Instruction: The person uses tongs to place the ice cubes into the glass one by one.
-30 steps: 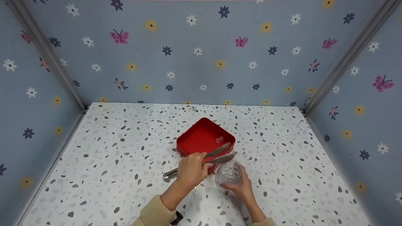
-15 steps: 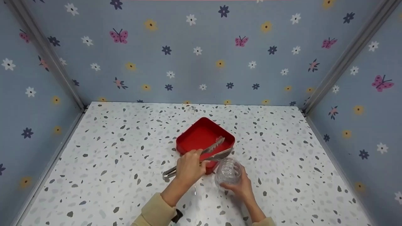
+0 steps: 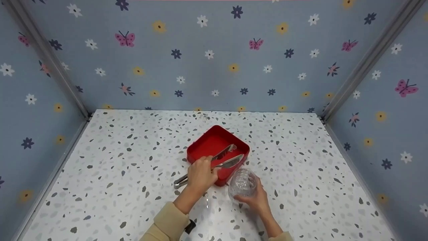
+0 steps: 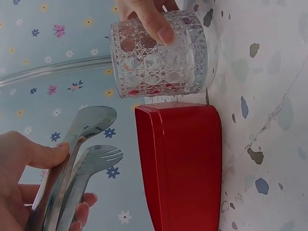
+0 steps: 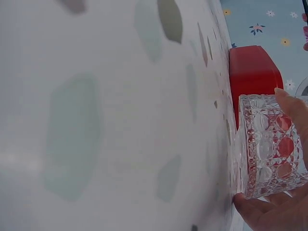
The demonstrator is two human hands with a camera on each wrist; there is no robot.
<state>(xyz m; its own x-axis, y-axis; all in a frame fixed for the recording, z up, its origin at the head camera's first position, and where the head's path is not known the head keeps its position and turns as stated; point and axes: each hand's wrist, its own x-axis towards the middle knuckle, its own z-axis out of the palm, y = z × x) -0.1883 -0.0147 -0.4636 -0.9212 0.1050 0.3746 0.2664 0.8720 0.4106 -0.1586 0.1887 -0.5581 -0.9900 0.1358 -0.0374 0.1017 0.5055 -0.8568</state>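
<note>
Metal tongs point(image 3: 230, 162) point(image 4: 94, 120) are gripped by my left hand point(image 3: 200, 175) point(image 4: 17, 168), their two ends spread apart over a red tray point(image 3: 234, 169) point(image 4: 187, 168) point(image 5: 252, 72). Nothing shows between those ends in the left wrist view. A small pale piece point(image 3: 233, 147) lies in the tray by the far tong end, partly hidden. Just right of the tray's near corner, my right hand point(image 3: 257, 199) point(image 5: 276, 214) holds a clear patterned glass point(image 3: 242, 184) point(image 4: 159, 62) point(image 5: 272, 144), thumb and fingers around its side.
The speckled white table point(image 3: 133, 160) stretches out around the tray. Blue flowered panels point(image 3: 200, 60) rise at the back and both sides. A dark band point(image 3: 190, 226) is on the left wrist.
My left hand and the tongs have moved slightly left and away from me, bringing the tong ends from near the glass to over the tray. My right hand and the glass have stayed put.
</note>
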